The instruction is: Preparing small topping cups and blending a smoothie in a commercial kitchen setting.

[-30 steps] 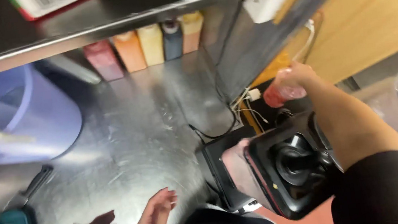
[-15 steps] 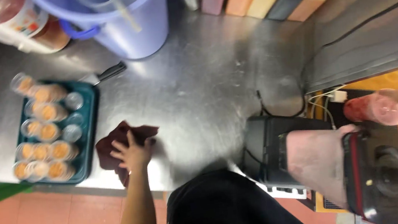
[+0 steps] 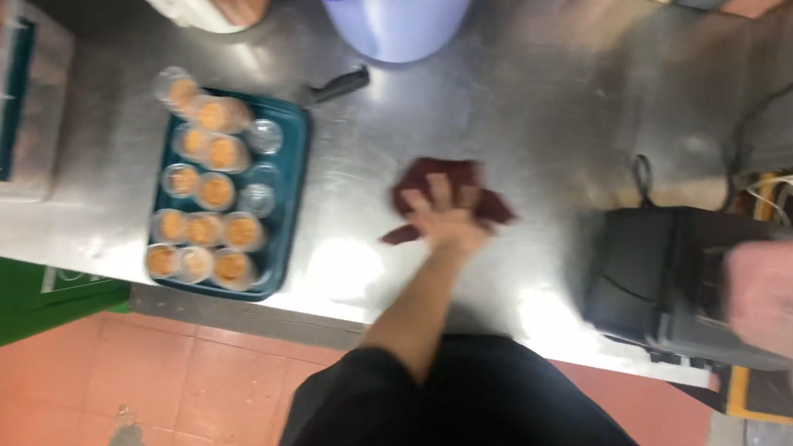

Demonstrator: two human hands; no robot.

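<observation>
Many sauce cups [image 3: 211,190] beside cloth [image 3: 448,186]

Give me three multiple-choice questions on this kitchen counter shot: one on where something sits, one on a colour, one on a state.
1. Where does the left hand rest?
A. on the dark red cloth
B. on the bucket
C. on the tray

2. What colour is the tray that holds the small sauce cups?
A. white
B. dark teal
C. yellow

3. How does the cloth lie on the steel counter?
A. folded in a neat square
B. hanging off the edge
C. crumpled under the hand

Answers:
1 A, the fingers press on the cloth, apart from the tray and the lilac bucket.
2 B, its rim shows dark teal against the steel.
3 C, its edges bunch out unevenly around the hand.
</observation>
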